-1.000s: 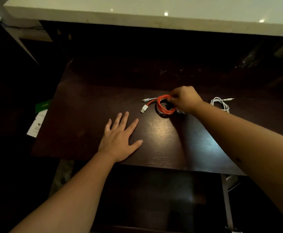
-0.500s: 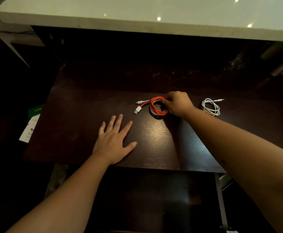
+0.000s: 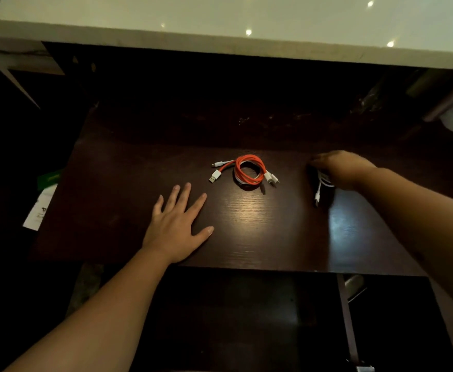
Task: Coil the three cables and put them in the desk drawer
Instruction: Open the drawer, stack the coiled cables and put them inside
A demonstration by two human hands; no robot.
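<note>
Dark wooden tabletop (image 3: 260,232) | my right hand (image 3: 341,167) fingers close on coiled white cable (image 3: 323,181) | left hand (image 3: 177,224) flat, spread | next: I carry it to drawer.

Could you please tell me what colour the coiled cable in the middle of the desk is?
Orange-red, with white plugs; the cable shows clearly in the head view.

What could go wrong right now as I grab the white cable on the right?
1. The white cable sits under the right hand with one plug end trailing loose toward you; lifted like that, the coil may unwind.
2. The orange cable lies unsecured on the desk with its connectors splayed out, over another white cable, so the two may tangle when picked up.
</note>
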